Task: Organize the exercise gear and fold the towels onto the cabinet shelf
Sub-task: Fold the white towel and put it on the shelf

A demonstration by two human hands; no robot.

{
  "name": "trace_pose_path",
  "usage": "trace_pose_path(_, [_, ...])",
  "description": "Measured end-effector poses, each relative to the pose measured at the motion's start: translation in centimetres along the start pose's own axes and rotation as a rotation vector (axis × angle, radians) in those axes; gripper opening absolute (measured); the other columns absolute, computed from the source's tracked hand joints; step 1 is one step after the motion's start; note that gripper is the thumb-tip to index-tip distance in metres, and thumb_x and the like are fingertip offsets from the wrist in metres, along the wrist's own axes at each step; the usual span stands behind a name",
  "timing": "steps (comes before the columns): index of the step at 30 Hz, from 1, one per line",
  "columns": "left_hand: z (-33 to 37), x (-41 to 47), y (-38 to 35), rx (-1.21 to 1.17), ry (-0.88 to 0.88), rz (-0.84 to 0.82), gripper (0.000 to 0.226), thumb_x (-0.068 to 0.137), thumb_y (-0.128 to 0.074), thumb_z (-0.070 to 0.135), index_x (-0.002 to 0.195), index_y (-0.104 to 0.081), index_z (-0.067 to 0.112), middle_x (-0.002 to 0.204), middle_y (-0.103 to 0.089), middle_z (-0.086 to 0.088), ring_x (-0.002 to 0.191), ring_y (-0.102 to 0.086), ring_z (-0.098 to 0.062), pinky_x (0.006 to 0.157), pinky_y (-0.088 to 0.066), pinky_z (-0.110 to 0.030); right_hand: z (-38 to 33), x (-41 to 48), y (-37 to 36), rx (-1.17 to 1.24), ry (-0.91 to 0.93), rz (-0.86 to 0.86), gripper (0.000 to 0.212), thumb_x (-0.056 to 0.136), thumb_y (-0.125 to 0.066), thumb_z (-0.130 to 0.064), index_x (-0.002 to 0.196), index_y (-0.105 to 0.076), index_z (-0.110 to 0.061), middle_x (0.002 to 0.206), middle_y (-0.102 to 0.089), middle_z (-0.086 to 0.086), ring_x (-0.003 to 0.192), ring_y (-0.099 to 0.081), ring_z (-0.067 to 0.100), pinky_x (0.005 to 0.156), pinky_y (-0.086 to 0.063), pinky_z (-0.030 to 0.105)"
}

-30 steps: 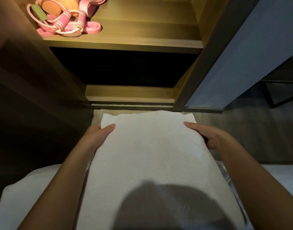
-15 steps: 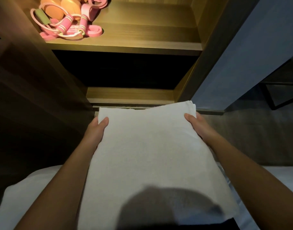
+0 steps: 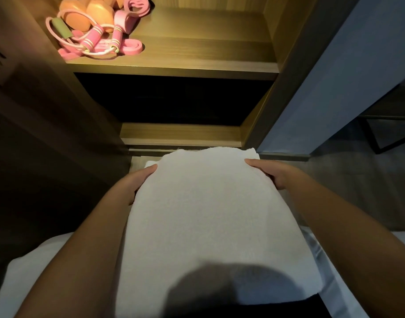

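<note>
The cabinet point(image 3: 286, 92) stands open ahead of me, and the folded towel point(image 3: 208, 214) has moved toward it. A second ago the towel's far edge lay short of the cabinet's bottom ledge point(image 3: 180, 134). Now it reaches the ledge's front lip and bows up a little in the middle, with a lower layer peeking out at the far left corner. I judge the folding is finished and the carry to the cabinet has begun. The near end seems to be lifted off the bed point(image 3: 31, 283), though my own shadow covers that part.

The lit shelf point(image 3: 196, 56) is still well above the towel, so the lift is only started.

My left hand point(image 3: 139, 182) grips the towel's left side near the far corner, with the thumb laid flat on top and the fingers tucked underneath, out of sight. My right hand point(image 3: 272, 173) holds the right side the same way, just short of the far right corner.

The pink exercise gear point(image 3: 93, 35) already sits bunched in the shelf's back left corner.
</note>
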State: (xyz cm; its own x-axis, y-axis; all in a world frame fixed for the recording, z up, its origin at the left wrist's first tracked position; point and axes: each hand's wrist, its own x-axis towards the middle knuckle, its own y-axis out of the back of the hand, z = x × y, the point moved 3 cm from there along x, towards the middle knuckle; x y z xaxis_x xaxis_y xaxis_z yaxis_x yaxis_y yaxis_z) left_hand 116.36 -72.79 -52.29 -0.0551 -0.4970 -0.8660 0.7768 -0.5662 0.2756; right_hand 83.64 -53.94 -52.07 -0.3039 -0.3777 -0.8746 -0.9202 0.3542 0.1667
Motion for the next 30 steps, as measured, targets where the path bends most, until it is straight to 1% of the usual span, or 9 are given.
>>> trace_pose_path(3, [0.2,-0.4,0.1,-0.121,0.01,-0.148,0.036,0.081,-0.073,0.046,0.098,-0.065,0.016,0.078,-0.076,-0.008,0.073,-0.074,-0.029,0.059,-0.053,-0.035,0.0,0.0,0.3,0.097,-0.019,-0.054,0.051,0.074,-0.08,-0.041,0.115,-0.063,-0.016,0.106,-0.073,0.01,0.1,-0.067,0.031,0.078,-0.055,0.044])
trace_pose_path(6, [0.7,-0.7,0.4,-0.174,-0.005,-0.193,0.033,0.081,-0.075,0.036,0.1,-0.065,0.012,0.085,-0.076,-0.012,0.082,-0.073,-0.032,0.073,-0.055,-0.041,-0.4,0.0,0.7,0.175,-0.014,-0.064,0.06,0.065,-0.085,-0.032,0.117,-0.062,-0.016,0.108,-0.072,0.012,0.101,-0.067,0.034,0.075,-0.057,0.047])
trace_pose_path(8, [1.0,-1.0,0.7,-0.175,-0.008,-0.205,0.033,0.081,-0.075,0.032,0.104,-0.064,0.01,0.088,-0.076,-0.014,0.092,-0.07,-0.033,0.083,-0.054,-0.045,-0.6,-0.1,1.1,0.16,-0.03,-0.063,0.058,0.069,-0.084,-0.031,0.119,-0.06,-0.015,0.115,-0.069,0.014,0.105,-0.064,0.036,0.085,-0.055,0.052])
trace_pose_path(10, [1.4,-1.4,0.7,-0.201,-0.023,-0.189,0.033,0.082,-0.076,0.029,0.105,-0.063,0.009,0.09,-0.075,-0.015,0.084,-0.072,-0.032,0.077,-0.054,-0.044,-0.8,-0.1,1.5,0.138,-0.023,-0.026,0.054,0.074,-0.082,-0.029,0.12,-0.059,-0.013,0.118,-0.067,0.014,0.108,-0.062,0.036,0.095,-0.05,0.055])
trace_pose_path(12, [1.8,-1.7,0.6,-0.24,-0.09,-0.127,0.044,0.082,-0.077,0.027,0.117,-0.059,0.008,0.109,-0.071,-0.016,0.078,-0.071,-0.029,0.064,-0.052,-0.04,-1.0,-0.2,1.7,0.142,0.006,0.021,0.05,0.075,-0.082,-0.025,0.118,-0.06,-0.012,0.115,-0.068,0.014,0.105,-0.064,0.037,0.098,-0.049,0.054])
trace_pose_path(15, [2.0,-1.8,0.5,-0.247,-0.177,-0.057,0.08,0.082,-0.078,0.025,0.148,-0.034,0.015,0.137,-0.055,-0.014,0.096,-0.063,-0.031,0.064,-0.052,-0.04,-1.1,-0.5,1.3,0.129,0.071,0.056,0.04,0.079,-0.079,-0.028,0.111,-0.059,-0.014,0.114,-0.067,0.013,0.102,-0.064,0.035,0.098,-0.048,0.054])
trace_pose_path(20, [2.3,-2.8,0.5,-0.195,-0.11,-0.144,0.026,0.088,-0.071,0.029,0.104,-0.06,0.013,0.069,-0.074,-0.008,0.058,-0.072,-0.024,0.057,-0.051,-0.034,-0.2,-1.2,1.5,0.195,0.045,-0.027,0.061,0.067,-0.086,-0.027,0.119,-0.057,-0.013,0.115,-0.068,0.016,0.104,-0.064,0.037,0.093,-0.051,0.056])
trace_pose_path(25, [3.8,-3.9,1.8,-0.167,-0.451,-0.073,0.036,0.086,-0.072,0.024,0.12,-0.062,0.015,0.113,-0.071,-0.006,0.096,-0.07,-0.024,0.074,-0.056,-0.036,-1.9,-3.4,1.8,0.125,0.258,0.04,0.046,0.08,-0.078,-0.032,0.12,-0.059,-0.018,0.113,-0.069,0.008,0.099,-0.067,0.031,0.085,-0.055,0.048])
trace_pose_path(30, [5.9,-9.3,5.2,0.191,-0.854,0.054,0.01,0.087,-0.068,0.036,0.096,-0.066,0.032,0.097,-0.069,0.01,0.092,-0.065,-0.011,0.069,-0.048,-0.024,-3.8,-9.3,3.4,0.043,0.696,0.147,0.021,0.08,-0.077,-0.041,0.098,-0.069,-0.033,0.09,-0.074,-0.003,0.071,-0.071,0.018,0.061,-0.056,0.031])
